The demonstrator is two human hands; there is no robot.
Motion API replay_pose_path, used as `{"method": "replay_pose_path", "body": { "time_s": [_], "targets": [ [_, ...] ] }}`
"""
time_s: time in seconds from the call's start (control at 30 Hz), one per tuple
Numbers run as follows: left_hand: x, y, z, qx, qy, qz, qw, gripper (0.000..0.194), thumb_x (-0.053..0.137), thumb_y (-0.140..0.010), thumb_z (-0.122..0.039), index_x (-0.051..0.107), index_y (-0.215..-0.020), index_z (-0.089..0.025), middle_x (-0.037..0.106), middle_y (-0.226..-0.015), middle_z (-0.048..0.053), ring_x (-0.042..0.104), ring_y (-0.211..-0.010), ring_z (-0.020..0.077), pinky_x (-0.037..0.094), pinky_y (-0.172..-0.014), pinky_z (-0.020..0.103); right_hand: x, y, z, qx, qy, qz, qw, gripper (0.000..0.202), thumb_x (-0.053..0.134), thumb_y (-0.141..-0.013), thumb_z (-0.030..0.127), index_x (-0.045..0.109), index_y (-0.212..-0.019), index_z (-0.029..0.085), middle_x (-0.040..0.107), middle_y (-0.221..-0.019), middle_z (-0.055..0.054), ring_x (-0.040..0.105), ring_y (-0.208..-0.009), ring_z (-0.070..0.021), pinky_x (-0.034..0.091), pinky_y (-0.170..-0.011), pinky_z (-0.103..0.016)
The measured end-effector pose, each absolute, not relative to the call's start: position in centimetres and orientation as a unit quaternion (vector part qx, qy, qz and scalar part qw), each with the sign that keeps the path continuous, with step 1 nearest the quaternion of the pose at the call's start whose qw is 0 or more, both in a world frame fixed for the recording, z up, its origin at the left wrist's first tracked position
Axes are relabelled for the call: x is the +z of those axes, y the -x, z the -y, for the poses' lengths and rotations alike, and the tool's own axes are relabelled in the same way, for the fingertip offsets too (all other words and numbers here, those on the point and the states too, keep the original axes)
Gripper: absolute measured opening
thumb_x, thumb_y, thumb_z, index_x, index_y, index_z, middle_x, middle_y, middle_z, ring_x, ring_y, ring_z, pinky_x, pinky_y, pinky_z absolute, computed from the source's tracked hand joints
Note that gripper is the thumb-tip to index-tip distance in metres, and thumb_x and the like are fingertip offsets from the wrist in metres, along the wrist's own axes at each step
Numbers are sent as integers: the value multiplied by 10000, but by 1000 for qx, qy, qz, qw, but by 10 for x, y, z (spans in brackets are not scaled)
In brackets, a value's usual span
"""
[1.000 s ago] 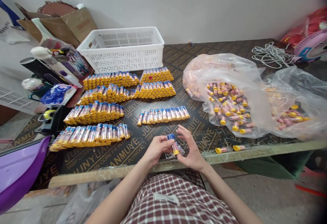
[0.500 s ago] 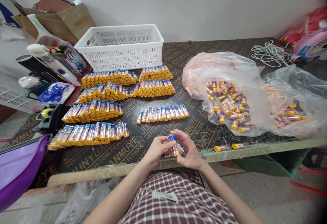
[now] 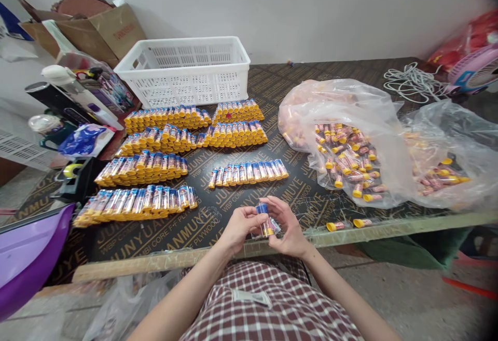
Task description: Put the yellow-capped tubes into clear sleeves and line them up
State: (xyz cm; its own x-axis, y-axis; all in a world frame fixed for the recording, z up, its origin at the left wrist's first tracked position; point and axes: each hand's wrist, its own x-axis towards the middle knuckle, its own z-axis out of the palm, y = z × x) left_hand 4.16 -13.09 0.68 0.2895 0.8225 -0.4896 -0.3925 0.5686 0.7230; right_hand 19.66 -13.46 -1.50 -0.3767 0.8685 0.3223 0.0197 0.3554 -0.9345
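Close to the table's front edge, a small clear tube (image 3: 266, 221) with a blue top and a yellow base stands nearly upright between my hands. My left hand (image 3: 241, 227) pinches it from the left, thumb across its upper part. Curled about its right side is my right hand (image 3: 290, 229), with fingertips by the blue top and the thumb by the yellow base. A small pale printed piece (image 3: 275, 226) shows behind the tube, partly hidden by the fingers. Beyond my hands lies a row of similar tubes (image 3: 249, 173), side by side.
Stacked tubes (image 3: 140, 203) fill the left, before a white crate (image 3: 187, 84). A clear plastic bag (image 3: 350, 97) of loose yellow-ended tubes lies right, beside another bag (image 3: 447, 175). Two loose tubes (image 3: 362, 222) rest near the edge. A tape dispenser (image 3: 75, 180) stands left.
Both hands keep their hold on the tube with only a very slight shift of the fingers. The view has moved a little; everything on the table stays in place.
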Motion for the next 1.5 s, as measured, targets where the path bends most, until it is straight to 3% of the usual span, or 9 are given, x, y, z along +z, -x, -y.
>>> {"method": "replay_pose_path", "body": {
  "time_s": [0.73, 0.9, 1.0, 1.07, 1.2, 1.33, 1.5],
  "targets": [
    [5, -41, 132, 412, -218, -442, 766, 382, 846, -506, -319, 674, -746, -77, 675, -665, 54, 609, -562, 122, 473, -562, 223, -12, -194, 130, 470, 307, 692, 454, 859, 518, -574, 21, 290, -1371, 247, 467, -1341, -99, 507, -1195, -247, 442, -1006, -403],
    [3, -38, 126, 406, -251, -461, 748, 402, 831, -505, -362, 667, -750, -90, 671, -656, 52, 600, -542, 127, 476, -561, 244, -11, -194, 129, 470, 325, 702, 424, 855, 537, -652, 29, 228, -1407, 282, 391, -1416, -90, 456, -1254, -239, 403, -1044, -417],
    [2, -17, 98, 428, -340, -537, 643, 384, 813, -506, -407, 648, -689, -112, 664, -618, 46, 594, -523, 140, 461, -539, 249, -8, -203, 125, 445, 350, 713, 414, 878, 593, -721, 104, 134, -1440, 313, 233, -1504, -79, 387, -1306, -253, 344, -1080, -464],
    [1, 6, 71, 445, -412, -631, 484, 370, 793, -523, -435, 641, -657, -126, 659, -597, 45, 595, -532, 150, 444, -533, 244, -7, -214, 122, 416, 383, 704, 428, 882, 620, -750, 168, 102, -1446, 326, 190, -1519, -74, 369, -1315, -264, 332, -1080, -491],
    [-7, 43, 22, 352, -498, -750, 255, 360, 748, -573, -482, 668, -659, -142, 676, -639, 70, 631, -646, 197, 437, -615, 262, -10, -237, 118, 383, 461, 672, 436, 740, 594, -813, 262, 188, -1429, 322, 330, -1452, -86, 487, -1208, -249, 422, -1005, -476],
    [-11, 50, 10, 237, -564, -771, 176, 361, 650, -691, -518, 709, -711, -163, 703, -742, 116, 637, -754, 234, 414, -675, 273, -13, -262, 119, 324, 507, 688, 406, 502, 570, -835, 323, 429, -1315, 290, 410, -1395, -77, 503, -1181, -244, 469, -950, -429],
    [-5, 37, 43, 281, -605, -732, 136, 351, 478, -851, -433, 705, -819, -167, 701, -814, 92, 607, -738, 190, 370, -667, 252, -16, -329, 116, 148, 616, 698, 333, 378, 549, -832, 380, 564, -1181, 237, 490, -1313, -98, 464, -1213, -263, 371, -1021, -451]
  ]
}}
